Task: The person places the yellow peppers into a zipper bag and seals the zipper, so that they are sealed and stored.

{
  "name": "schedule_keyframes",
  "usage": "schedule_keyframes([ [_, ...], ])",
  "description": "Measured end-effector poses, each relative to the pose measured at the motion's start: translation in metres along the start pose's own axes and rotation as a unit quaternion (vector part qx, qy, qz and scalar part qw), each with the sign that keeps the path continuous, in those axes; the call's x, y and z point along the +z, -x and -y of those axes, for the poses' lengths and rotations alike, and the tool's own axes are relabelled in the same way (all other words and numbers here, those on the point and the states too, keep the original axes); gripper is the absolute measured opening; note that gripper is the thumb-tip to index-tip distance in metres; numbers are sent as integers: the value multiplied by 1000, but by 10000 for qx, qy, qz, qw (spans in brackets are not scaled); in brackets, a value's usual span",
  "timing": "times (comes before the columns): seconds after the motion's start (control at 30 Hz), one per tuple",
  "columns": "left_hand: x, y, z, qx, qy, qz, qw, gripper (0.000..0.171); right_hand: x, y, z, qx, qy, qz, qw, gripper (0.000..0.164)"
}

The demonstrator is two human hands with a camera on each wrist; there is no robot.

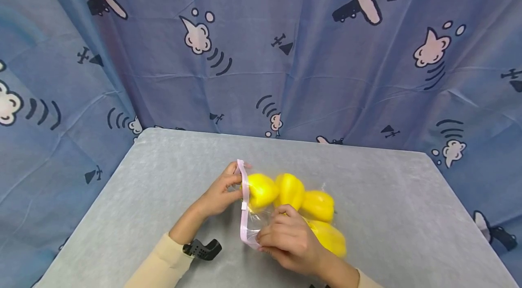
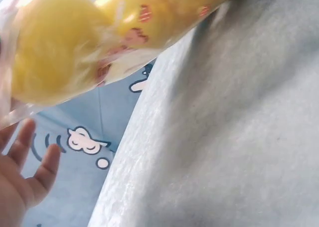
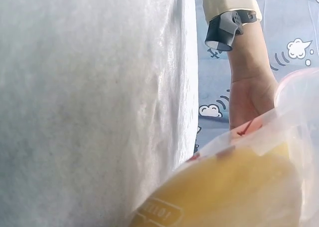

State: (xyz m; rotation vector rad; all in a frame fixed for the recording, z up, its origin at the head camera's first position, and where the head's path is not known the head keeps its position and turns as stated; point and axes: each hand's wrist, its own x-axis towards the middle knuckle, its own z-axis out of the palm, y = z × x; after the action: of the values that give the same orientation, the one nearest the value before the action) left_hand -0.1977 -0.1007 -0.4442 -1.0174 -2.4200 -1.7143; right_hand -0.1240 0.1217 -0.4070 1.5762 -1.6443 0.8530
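A clear zip bag [image 1: 257,222] with a pink strip along its mouth is held above the grey table, its opening facing left. Several yellow bell peppers [image 1: 290,192] show through the film. My left hand [image 1: 222,193] grips the far end of the mouth; in the left wrist view some of its fingers [image 2: 49,169] stand free below the bag. At the near end of the mouth, my right hand [image 1: 287,240] pinches the edge with curled fingers and partly covers the nearest pepper [image 1: 328,236]. Red printing and a pepper [image 2: 60,47] fill the upper left wrist view.
The grey cloth-covered table [image 1: 387,206] extends on both sides of the bag. A blue curtain [image 1: 244,52] with printed planes and clouds hangs behind and at the sides. A black wrist mount [image 1: 202,249] is on my left wrist.
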Motion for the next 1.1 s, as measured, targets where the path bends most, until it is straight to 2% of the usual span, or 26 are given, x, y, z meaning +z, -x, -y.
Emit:
schedule_keyframes([
  [0.2,1,0,0,98,4,-264,9996,20,0,-2,-1,-84,13,44,10000,7],
  [0.43,7,-3,2,410,232,-862,9952,19,-1,-2,-2,21,94,-49,9999,6],
  [0.53,10,-5,-2,505,277,-1024,9931,19,-2,-1,-1,137,112,-71,9998,9],
  [0.67,13,-7,-17,635,296,-1083,9916,19,-1,0,-1,258,110,-164,9995,8],
  [0.77,15,-7,-27,731,193,-1137,9906,16,-1,1,-2,301,96,-239,9992,7],
  [0.97,20,-8,-31,766,-162,-1311,9883,14,0,0,-2,319,123,-274,9990,7],
  [1.1,23,-8,-31,728,-275,-1653,9832,17,-2,-3,-3,118,123,-283,9995,9],
])
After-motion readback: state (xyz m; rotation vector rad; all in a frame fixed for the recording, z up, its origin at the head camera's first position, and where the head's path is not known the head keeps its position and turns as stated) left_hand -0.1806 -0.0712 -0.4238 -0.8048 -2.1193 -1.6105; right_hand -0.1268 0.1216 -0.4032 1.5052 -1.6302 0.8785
